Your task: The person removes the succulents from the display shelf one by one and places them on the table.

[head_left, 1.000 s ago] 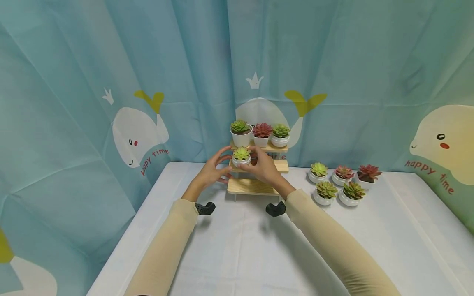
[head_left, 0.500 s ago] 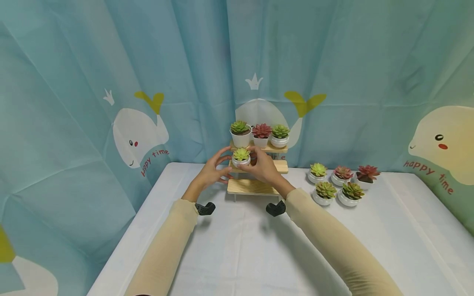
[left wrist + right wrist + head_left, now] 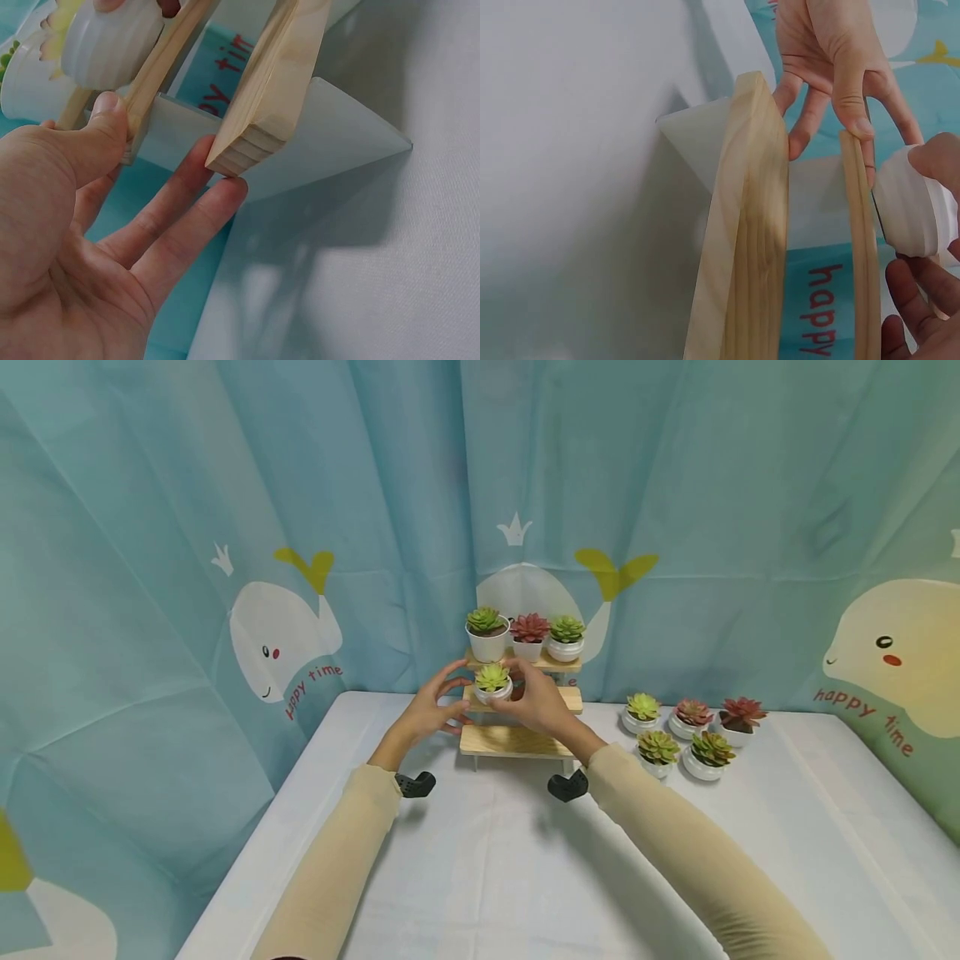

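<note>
A light-green succulent in a round white pot [image 3: 493,683] is at the left part of the middle tier of a three-tier wooden plant stand [image 3: 510,742]. My right hand [image 3: 542,703] pinches this pot from the right, fingers and thumb on its side in the right wrist view. My left hand [image 3: 426,713] grips the stand's left end. In the left wrist view its thumb [image 3: 109,124] presses the middle tier's end, while two fingertips touch the end of the bottom tier [image 3: 259,127]. On the top tier stand a green succulent [image 3: 486,622], a red succulent [image 3: 529,628] and another green succulent [image 3: 566,631].
Several potted succulents, among them a dark red one [image 3: 741,717] and a yellow-green one [image 3: 642,707], stand grouped on the white-covered table [image 3: 480,860] to the right. A blue curtain [image 3: 405,527] with whale prints hangs right behind the stand.
The pot has slid slightly to the right along the middle tier, with my right hand moving along with it. My left hand has stayed at the stand's left end.
</note>
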`<state>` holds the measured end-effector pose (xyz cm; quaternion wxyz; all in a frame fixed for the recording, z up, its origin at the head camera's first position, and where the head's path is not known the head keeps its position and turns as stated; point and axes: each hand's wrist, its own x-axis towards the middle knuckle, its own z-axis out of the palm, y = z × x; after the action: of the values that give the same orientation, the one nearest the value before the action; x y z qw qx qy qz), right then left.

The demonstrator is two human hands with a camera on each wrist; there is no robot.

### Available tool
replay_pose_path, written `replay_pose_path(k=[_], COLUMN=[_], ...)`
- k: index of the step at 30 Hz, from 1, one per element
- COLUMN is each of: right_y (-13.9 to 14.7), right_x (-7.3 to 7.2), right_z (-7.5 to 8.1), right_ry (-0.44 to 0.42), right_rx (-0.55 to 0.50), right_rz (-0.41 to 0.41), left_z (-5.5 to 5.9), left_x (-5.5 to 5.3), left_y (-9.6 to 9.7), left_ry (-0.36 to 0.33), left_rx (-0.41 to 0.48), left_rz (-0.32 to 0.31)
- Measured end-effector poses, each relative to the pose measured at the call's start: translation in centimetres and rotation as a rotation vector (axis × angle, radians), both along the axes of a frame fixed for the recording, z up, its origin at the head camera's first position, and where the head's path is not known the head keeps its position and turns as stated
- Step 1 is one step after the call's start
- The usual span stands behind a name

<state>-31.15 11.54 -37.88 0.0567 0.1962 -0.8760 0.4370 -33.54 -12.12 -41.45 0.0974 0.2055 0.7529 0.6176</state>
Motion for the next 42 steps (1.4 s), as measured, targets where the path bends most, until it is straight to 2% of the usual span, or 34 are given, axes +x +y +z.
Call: replay_pose_path(k=[13, 24, 35, 42], right_y=[1.1, 1.6, 2.2, 2.9], right_x=[0.7, 1.3, 1.3, 1.6], right_z=[0.6, 1.6, 1.5, 1.5], right_ry=[0.044, 0.061, 0.105, 0.100], right_rx=[-0.008, -0.024, -0.026, -0.019], right_rz=[0.046, 0.037, 0.033, 0.044], left_z=[0.0, -0.1, 0.0, 0.2], left_x=[0.0, -0.1, -0.1, 0.0], left_y=[-0.1, -0.1, -0.1, -0.1], left_ry=[-0.008, -0.014, -0.010, -0.023], left_rx=[0.014, 0.011, 0.017, 0.006], left_rz=[-0.024, -0.003, -0.010, -0.004])
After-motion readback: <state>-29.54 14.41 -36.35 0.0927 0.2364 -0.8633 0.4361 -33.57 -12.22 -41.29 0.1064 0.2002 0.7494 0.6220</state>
